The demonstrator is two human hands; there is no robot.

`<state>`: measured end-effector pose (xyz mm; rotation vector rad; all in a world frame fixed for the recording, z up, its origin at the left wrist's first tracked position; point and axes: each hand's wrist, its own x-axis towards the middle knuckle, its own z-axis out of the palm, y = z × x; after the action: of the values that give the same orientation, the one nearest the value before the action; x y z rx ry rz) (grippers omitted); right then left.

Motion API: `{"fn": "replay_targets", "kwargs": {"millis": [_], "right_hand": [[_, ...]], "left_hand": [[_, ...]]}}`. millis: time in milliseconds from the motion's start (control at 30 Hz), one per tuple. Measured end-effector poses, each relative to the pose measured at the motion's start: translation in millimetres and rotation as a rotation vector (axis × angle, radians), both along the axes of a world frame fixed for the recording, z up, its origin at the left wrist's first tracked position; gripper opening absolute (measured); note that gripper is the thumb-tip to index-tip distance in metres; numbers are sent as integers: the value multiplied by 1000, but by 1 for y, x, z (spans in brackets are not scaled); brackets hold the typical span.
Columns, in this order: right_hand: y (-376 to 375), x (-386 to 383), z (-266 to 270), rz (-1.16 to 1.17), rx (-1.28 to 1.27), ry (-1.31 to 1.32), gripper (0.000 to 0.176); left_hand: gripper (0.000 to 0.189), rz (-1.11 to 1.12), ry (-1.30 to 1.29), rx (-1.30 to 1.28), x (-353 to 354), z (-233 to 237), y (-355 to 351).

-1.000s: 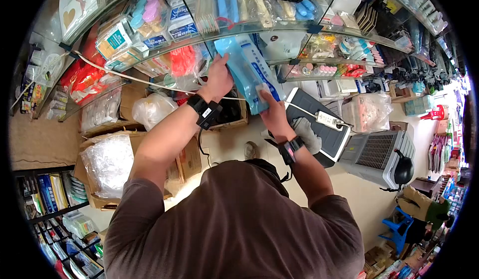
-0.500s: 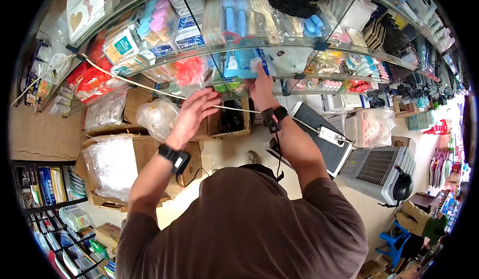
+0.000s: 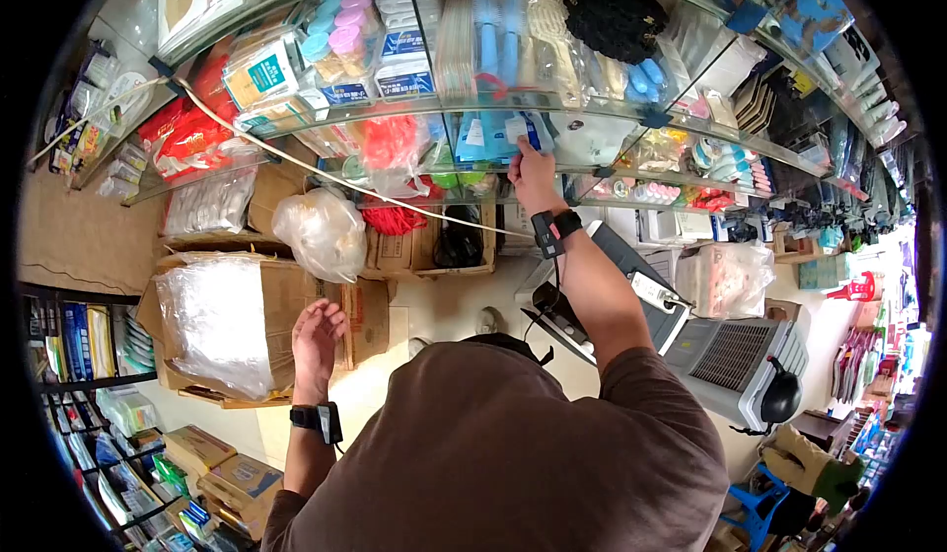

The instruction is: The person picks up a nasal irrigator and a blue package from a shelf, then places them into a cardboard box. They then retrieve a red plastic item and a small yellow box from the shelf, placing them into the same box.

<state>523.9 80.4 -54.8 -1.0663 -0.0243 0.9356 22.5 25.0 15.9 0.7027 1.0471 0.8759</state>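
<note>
My right hand (image 3: 534,173) reaches to the lower glass shelf, its fingers at the front edge of light blue packets (image 3: 483,136) that carry white and dark blue labels. Whether the fingers pinch a packet is too small to tell. My left hand (image 3: 318,337) hangs lower left with its fingers loosely curled and apart, holding nothing, beside an open cardboard box (image 3: 288,310). A clear plastic bag (image 3: 321,231) is above that hand. Blue combs (image 3: 498,34) and a black fluffy item (image 3: 614,17) lie on the shelf above the packets.
A white cable (image 3: 326,172) runs slantwise in front of the shelves. Boxes with red stringy material (image 3: 393,219) stand beneath. At the right are a grey air cooler (image 3: 735,360) and a pink-white wrapped bundle (image 3: 730,278). Black racks (image 3: 94,384) stand at the left.
My left hand has moved down and away from the shelf edge. My right hand stays near the blue packets, shifted slightly right and down in view.
</note>
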Motion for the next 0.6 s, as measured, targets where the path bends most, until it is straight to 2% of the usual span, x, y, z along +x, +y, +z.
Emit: {"fn": "replay_targets", "kwargs": {"millis": [167, 367, 600], "right_hand": [[12, 11, -15, -62, 5, 116, 23], [-15, 4, 20, 51, -131, 38, 23], [-21, 11, -12, 22, 73, 32, 17]], "left_hand": [[25, 9, -43, -35, -5, -8, -15], [25, 23, -27, -70, -9, -6, -32], [24, 74, -9, -103, -25, -19, -46]]}}
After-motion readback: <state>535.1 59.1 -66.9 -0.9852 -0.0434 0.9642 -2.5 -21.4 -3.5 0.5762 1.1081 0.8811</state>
